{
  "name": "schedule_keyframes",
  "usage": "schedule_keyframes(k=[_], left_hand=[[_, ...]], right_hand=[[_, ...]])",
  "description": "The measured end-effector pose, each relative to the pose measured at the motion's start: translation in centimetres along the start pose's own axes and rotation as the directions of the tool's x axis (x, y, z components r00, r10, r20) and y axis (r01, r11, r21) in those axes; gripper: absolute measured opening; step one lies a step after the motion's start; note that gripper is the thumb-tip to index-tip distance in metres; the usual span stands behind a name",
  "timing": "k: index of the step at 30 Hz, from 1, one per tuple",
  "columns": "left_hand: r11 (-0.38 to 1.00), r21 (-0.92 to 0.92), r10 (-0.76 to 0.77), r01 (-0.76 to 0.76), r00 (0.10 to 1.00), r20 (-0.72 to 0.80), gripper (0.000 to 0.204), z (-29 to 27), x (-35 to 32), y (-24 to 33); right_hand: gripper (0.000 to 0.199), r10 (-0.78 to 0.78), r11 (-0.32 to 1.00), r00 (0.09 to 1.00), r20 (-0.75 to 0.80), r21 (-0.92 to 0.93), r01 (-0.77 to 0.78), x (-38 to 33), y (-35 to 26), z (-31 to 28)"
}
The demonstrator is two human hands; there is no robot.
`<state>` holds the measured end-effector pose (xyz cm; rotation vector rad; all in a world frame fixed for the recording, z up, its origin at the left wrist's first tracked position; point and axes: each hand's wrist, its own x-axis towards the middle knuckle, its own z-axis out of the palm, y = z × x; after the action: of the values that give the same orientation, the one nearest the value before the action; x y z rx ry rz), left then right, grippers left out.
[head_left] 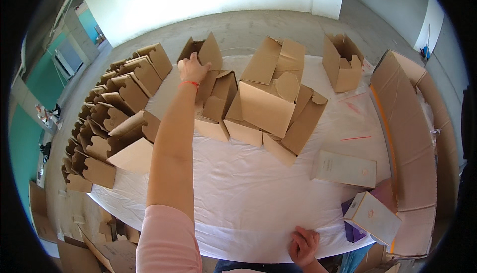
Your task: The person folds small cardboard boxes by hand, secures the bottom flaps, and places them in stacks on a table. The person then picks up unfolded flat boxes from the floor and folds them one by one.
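My left arm stretches to the far side of the table, and my left hand (pixel 193 69) grips the near edge of an open brown cardboard box (pixel 211 53). Just in front of that hand lie more cardboard boxes with folded flaps, one (pixel 214 119) nearly under the wrist. A larger closed box (pixel 268 99) rests on top of others to the right. My right hand (pixel 304 245) lies by the near edge of the white-covered table (pixel 238 188), fingers curled in, with nothing visible in it.
Several open cardboard boxes (pixel 124 94) stand packed in rows along the left. Another open box (pixel 343 67) is at the far right. White product boxes (pixel 345 168) and a purple box (pixel 352 231) lie near a big carton (pixel 410 163). Flattened cardboard (pixel 112 253) sits below, left.
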<state>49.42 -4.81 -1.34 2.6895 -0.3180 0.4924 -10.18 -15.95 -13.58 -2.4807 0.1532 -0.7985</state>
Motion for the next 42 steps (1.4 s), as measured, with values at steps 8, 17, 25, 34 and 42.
schedule_keyframes(k=[8,17,25,34,42], left_hand=[[0.992,-0.123,-0.068,0.037,0.963,-0.262,0.029,-2.1,-1.7,-1.8],[0.874,-0.102,0.33,-0.474,0.735,-0.593,0.021,-24.1,-11.7,0.3],[0.792,-0.269,0.471,-0.548,0.829,-0.302,0.017,-28.0,-39.8,0.9],[0.743,-0.532,0.359,-0.406,0.913,-0.194,0.038,-20.4,-51.5,0.5],[0.736,-0.624,0.121,-0.263,0.958,-0.261,0.053,-16.8,-51.9,1.4]], right_hand=[[0.022,-0.004,1.0,1.0,-0.003,-0.027,0.004,0.0,-0.1,0.2],[0.02,-0.011,1.0,0.999,-0.045,0.02,0.012,-0.1,-0.3,0.2],[0.019,-0.035,0.999,0.993,-0.116,0.017,0.037,-0.7,0.3,0.7],[0.023,0.338,0.828,0.911,-0.236,0.535,-0.168,-1.5,-0.6,-2.6],[0.037,0.109,0.76,0.952,-0.288,0.642,0.107,4.9,-5.8,-6.6]])
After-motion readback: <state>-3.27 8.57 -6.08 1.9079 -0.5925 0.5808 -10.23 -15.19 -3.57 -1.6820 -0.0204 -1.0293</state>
